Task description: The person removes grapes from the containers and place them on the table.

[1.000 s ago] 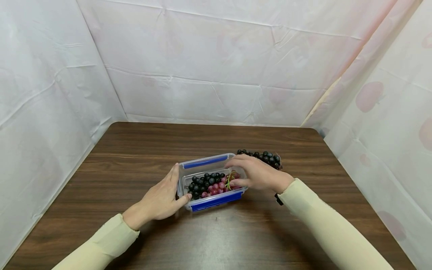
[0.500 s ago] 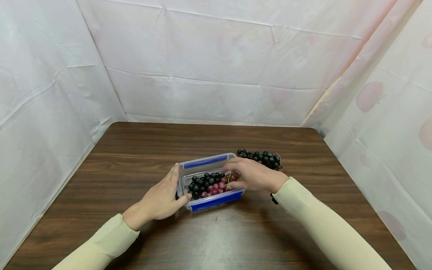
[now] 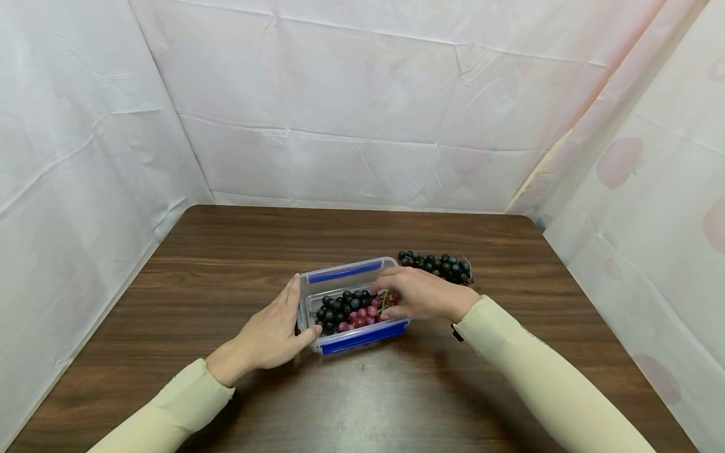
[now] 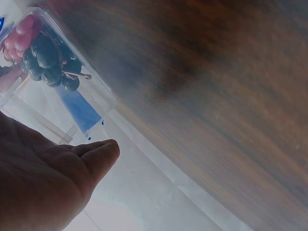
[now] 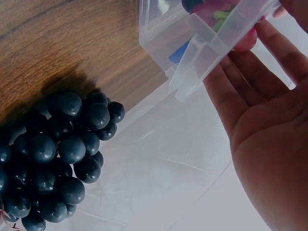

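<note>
A clear box (image 3: 358,341) with blue latch flaps stands uncovered on the table. Inside it lie a bunch of black grapes (image 3: 334,311) on the left and a bunch of red grapes (image 3: 362,316) with a green stem on the right. My left hand (image 3: 266,333) rests on the box's left end, fingers straight along the wall and thumb at the front corner. My right hand (image 3: 425,294) reaches over the right end, thumb and fingers curved round the red grapes; its fingertips are partly hidden. In the right wrist view, a red grape (image 5: 247,40) shows against the fingers.
A second bunch of black grapes (image 3: 447,267) lies on the table behind my right hand, just outside the box. The brown wooden table (image 3: 272,229) is enclosed by white sheeting (image 3: 351,107) at the back and sides.
My right hand has shifted slightly left and down into the box, its fingers closer about the red grapes. The left hand and the box have stayed put.
</note>
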